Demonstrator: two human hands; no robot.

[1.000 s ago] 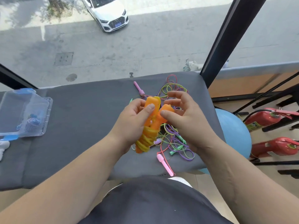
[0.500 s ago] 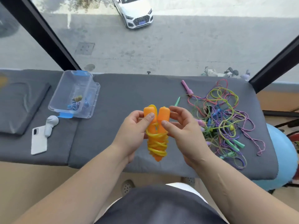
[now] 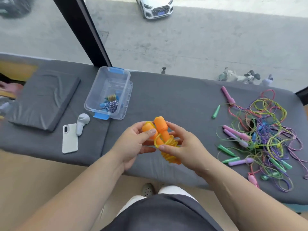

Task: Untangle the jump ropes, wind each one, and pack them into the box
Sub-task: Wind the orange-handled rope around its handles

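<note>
Pinching one orange jump rope (image 3: pixel 164 137) between left hand (image 3: pixel 131 145) and right hand (image 3: pixel 186 149), we held it above the mat's (image 3: pixel 166 100) near edge, tilted where it was earlier upright. One box (image 3: pixel 103 77) at the far edge held two wound ropes (image 3: pixel 110 102); one tangle (image 3: pixel 265 135) lay at the right end.

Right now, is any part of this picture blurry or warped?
Head view: the orange jump rope is fairly sharp; the far left edge, past the grey cushion, smears into blur; the wide lens bows the bench; daylight is soft, with no harsh glare.
</note>
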